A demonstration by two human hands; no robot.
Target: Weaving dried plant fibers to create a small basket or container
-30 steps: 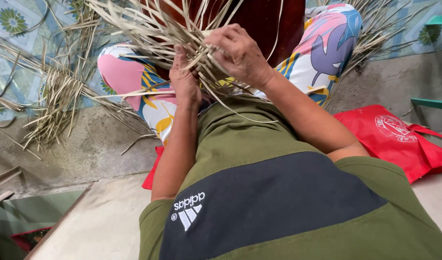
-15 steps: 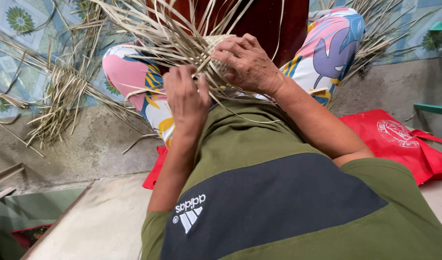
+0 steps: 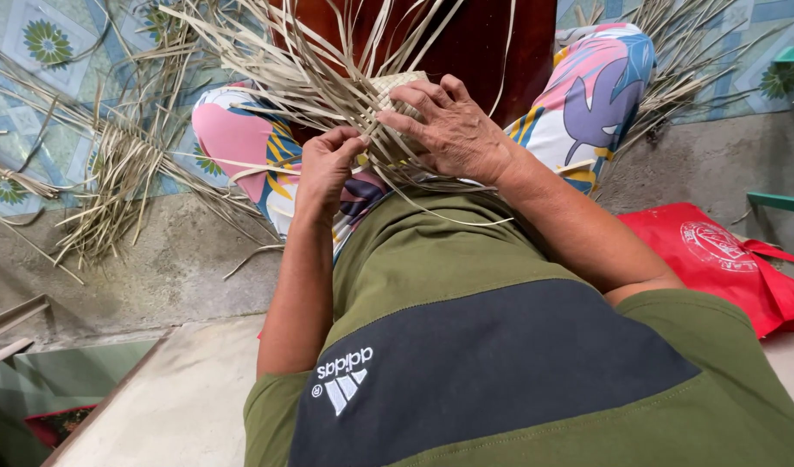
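Both hands, left hand [image 3: 326, 166] and right hand [image 3: 453, 130], grasp pale, half-woven straw weaving [image 3: 388, 95].

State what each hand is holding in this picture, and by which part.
The left hand pinches loose straw strips near where they enter the woven piece. The right hand presses on the woven piece from above, fingers spread over its edge.
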